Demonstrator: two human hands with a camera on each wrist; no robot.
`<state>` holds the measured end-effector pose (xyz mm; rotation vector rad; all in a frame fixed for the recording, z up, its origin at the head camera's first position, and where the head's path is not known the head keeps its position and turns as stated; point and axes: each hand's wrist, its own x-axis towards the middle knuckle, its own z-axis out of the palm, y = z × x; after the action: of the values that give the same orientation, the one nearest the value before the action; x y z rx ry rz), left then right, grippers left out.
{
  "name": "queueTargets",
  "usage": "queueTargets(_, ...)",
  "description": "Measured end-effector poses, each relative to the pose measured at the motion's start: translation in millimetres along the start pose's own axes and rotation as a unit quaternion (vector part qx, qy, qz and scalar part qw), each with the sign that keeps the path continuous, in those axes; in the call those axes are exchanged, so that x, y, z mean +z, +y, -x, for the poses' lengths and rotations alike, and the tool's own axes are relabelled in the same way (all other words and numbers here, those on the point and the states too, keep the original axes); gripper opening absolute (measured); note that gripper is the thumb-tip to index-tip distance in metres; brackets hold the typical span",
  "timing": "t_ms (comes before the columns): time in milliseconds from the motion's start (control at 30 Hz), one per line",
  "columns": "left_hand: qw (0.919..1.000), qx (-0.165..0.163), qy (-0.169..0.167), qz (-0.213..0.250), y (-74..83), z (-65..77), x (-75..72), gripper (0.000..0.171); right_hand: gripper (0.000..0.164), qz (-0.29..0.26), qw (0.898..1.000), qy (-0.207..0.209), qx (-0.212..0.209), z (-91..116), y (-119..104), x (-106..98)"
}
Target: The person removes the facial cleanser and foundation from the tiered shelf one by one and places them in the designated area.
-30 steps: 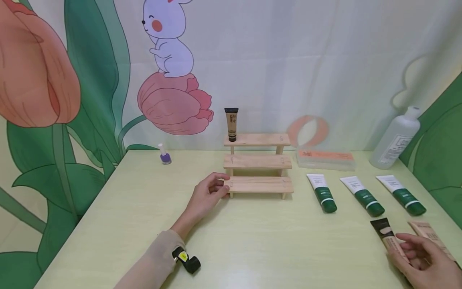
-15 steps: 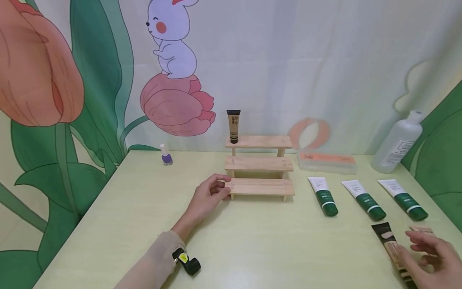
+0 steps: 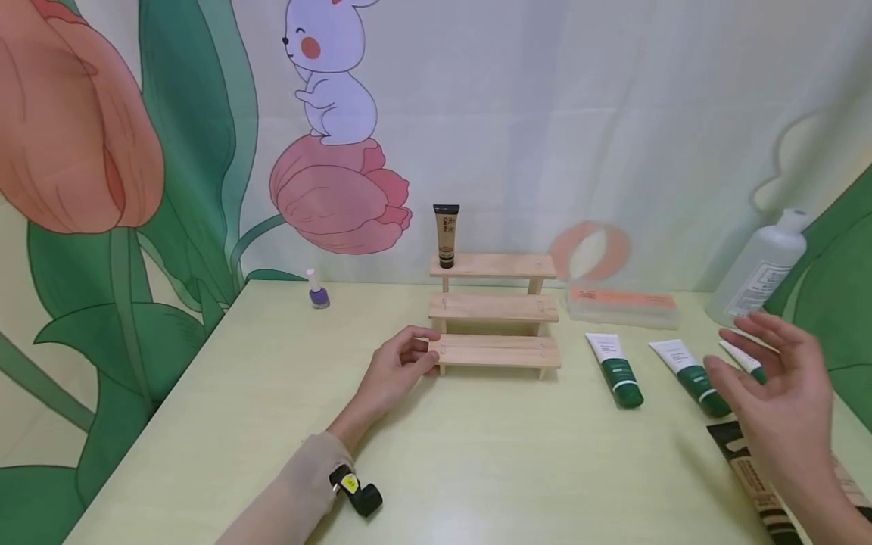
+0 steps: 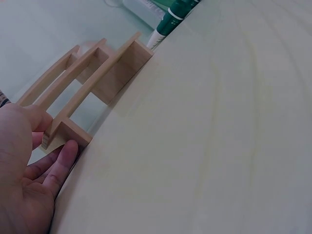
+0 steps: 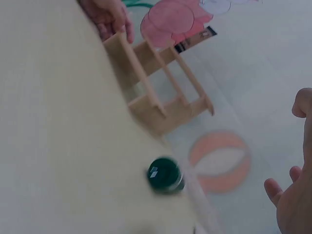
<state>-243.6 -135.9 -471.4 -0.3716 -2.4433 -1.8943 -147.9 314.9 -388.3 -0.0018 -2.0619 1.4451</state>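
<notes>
A three-step wooden display rack [image 3: 493, 307] stands at the table's middle. My left hand [image 3: 395, 371] grips the left end of its lowest step; in the left wrist view thumb and fingers curl round that end. On the top step, at the left, a beige-brown tube [image 3: 446, 236] with a black crimped end stands upright. My right hand [image 3: 783, 393] is raised at the right, fingers loosely bent, holding nothing. It overlaps a white-and-green tube [image 3: 742, 359]. Below it lies a larger black-and-tan tube [image 3: 752, 477], and a beige tube [image 3: 847, 484] is mostly hidden behind the wrist.
Two more white-and-green tubes, one nearer the rack [image 3: 618, 371] and one beside it [image 3: 689, 378], lie on the table. Along the back are a flat clear box [image 3: 623, 306], a white bottle [image 3: 759, 269] and purple nail polish [image 3: 318, 294]. A printed curtain hangs behind.
My right hand has risen from beside the tan tubes at the front right and moved forward over the white-and-green tubes. The left hand has kept its place on the rack.
</notes>
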Motion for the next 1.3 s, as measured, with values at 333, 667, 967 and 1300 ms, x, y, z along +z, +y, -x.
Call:
queueTargets(333, 1.0, -0.009, 0.0, -0.002, 1.7, 0.3, 1.7, 0.029, 0.072, -0.177, 0.98, -0.064, -0.061, -59, -35, 74)
queueTargets(667, 1.0, -0.005, -0.001, -0.002, 2.8, -0.3, 1.7, 0.028, 0.063, -0.233, 0.962, -0.111, -0.091, -87, -52, 146)
queueTargets(967, 1.0, -0.001, -0.004, 0.001, 2.5, -1.7, 0.5, 0.029, 0.062, -0.211, 0.963, -0.147, -0.086, -97, -55, 195)
queueTargets(1300, 1.0, -0.005, -0.002, 0.0, 1.9, -0.5, -0.8, 0.029, 0.066, -0.201, 0.956, -0.198, -0.077, -102, -58, 238)
